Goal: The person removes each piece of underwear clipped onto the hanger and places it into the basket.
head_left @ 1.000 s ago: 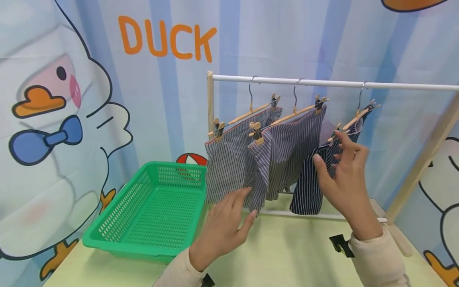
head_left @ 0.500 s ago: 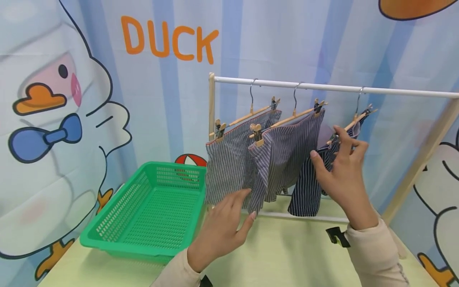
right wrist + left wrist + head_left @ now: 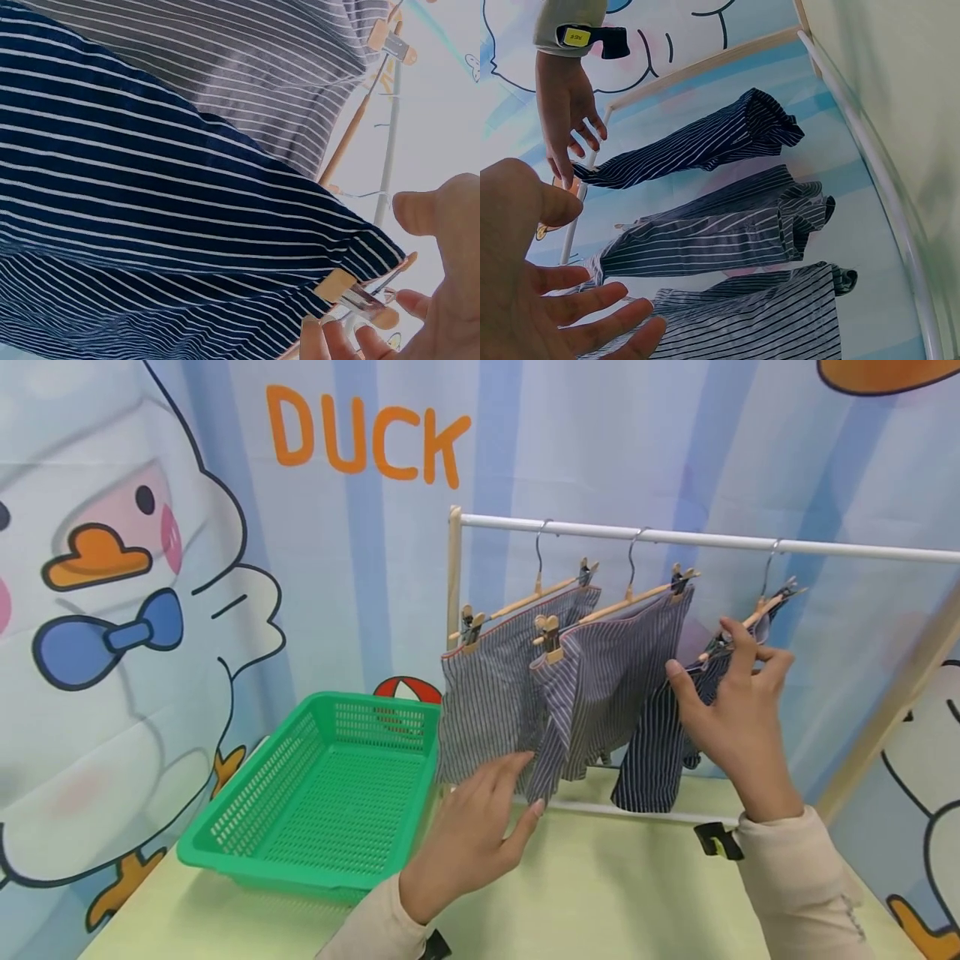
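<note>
Three pairs of striped shorts hang by clips from wooden hangers on a small rack. The left pair is grey (image 3: 487, 710), the middle one purplish grey (image 3: 618, 672), and the right one dark navy (image 3: 647, 760). My right hand (image 3: 738, 718) is at the near end of the navy pair's hanger. In the right wrist view its fingertips lie right by the clip (image 3: 337, 286) on the navy waistband, with the thumb (image 3: 420, 214) held apart. My left hand (image 3: 468, 839) has its fingers spread in front of the grey and middle pairs, gripping nothing.
A green plastic basket (image 3: 197, 852) stands left of the rack on the pale table (image 3: 585, 893). The white top rail (image 3: 705, 539) carries the hanger hooks, and a lower white rail (image 3: 592, 809) runs behind the hems. A printed duck curtain (image 3: 360, 552) closes off the back.
The head view has shifted slightly, moving the whole scene a little within it. Both hands keep nearly the same poses beside the shorts.
</note>
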`<state>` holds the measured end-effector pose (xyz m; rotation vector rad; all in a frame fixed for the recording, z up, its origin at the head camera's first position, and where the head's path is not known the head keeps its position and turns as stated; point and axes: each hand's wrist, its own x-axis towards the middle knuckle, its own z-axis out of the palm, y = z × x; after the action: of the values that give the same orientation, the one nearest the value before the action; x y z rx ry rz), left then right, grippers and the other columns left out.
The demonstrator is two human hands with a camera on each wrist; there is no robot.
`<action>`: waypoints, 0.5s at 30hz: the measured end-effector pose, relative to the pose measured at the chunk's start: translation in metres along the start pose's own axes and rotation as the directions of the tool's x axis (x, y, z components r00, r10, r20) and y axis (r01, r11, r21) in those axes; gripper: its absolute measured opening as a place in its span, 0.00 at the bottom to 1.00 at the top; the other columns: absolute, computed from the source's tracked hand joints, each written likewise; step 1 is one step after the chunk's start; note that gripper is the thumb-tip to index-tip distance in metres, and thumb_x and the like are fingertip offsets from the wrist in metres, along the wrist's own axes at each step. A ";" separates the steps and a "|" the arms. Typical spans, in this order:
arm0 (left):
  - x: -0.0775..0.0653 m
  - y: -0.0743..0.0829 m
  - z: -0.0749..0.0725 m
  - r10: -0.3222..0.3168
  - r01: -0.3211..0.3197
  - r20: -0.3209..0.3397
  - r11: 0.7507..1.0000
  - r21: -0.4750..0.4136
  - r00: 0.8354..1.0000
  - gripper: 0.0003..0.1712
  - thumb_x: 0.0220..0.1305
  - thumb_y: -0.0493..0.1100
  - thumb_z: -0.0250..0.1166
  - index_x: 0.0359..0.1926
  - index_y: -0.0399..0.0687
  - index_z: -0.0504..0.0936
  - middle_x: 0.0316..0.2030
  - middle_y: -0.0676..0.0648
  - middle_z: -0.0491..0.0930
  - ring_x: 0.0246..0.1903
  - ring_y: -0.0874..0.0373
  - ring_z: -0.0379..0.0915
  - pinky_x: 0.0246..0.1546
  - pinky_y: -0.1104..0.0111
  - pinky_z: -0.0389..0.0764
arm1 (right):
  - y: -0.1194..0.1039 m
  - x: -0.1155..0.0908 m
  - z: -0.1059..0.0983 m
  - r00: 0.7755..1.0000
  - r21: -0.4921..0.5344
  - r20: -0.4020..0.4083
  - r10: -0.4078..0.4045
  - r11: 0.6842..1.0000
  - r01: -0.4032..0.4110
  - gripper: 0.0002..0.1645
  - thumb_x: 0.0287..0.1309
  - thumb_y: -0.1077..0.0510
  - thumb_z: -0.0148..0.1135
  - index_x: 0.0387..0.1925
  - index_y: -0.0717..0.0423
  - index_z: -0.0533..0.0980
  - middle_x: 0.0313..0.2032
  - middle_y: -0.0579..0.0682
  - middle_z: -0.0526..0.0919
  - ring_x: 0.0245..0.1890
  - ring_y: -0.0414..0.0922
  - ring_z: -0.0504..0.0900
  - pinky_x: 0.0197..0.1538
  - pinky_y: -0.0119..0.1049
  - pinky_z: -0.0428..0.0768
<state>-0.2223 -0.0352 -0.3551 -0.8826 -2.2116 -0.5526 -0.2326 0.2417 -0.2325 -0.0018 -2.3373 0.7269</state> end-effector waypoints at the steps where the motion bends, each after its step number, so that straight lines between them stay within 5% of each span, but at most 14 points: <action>1: 0.000 0.000 0.000 -0.002 0.002 0.000 1.000 0.002 1.000 0.30 0.72 0.53 0.58 0.68 0.43 0.69 0.61 0.46 0.78 0.60 0.53 0.76 0.59 0.61 0.80 | 0.000 0.001 0.000 1.000 -0.003 0.004 0.013 1.000 -0.013 0.45 0.70 0.35 0.48 0.77 0.42 0.41 0.63 0.71 0.43 0.54 0.74 0.61 0.35 0.62 0.70; 5: 0.000 0.000 -0.002 -0.012 0.012 0.001 1.000 -0.004 1.000 0.30 0.72 0.54 0.58 0.67 0.43 0.70 0.61 0.46 0.78 0.60 0.53 0.76 0.59 0.60 0.80 | 0.002 0.006 0.003 0.998 0.005 0.013 0.066 0.998 -0.066 0.46 0.69 0.34 0.46 0.78 0.41 0.39 0.65 0.70 0.42 0.53 0.73 0.62 0.31 0.55 0.69; 15: -0.001 0.002 -0.001 -0.009 0.007 0.043 1.000 0.028 0.999 0.28 0.73 0.54 0.57 0.67 0.44 0.72 0.59 0.48 0.80 0.57 0.54 0.78 0.57 0.60 0.80 | 0.004 0.014 0.011 0.995 0.041 -0.030 0.100 0.994 -0.099 0.44 0.71 0.37 0.45 0.77 0.45 0.41 0.64 0.67 0.43 0.61 0.70 0.56 0.40 0.61 0.68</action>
<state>-0.2192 -0.0350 -0.3550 -0.8794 -2.2574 -0.5101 -0.2507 0.2417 -0.2328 -0.1128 -2.3052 0.8155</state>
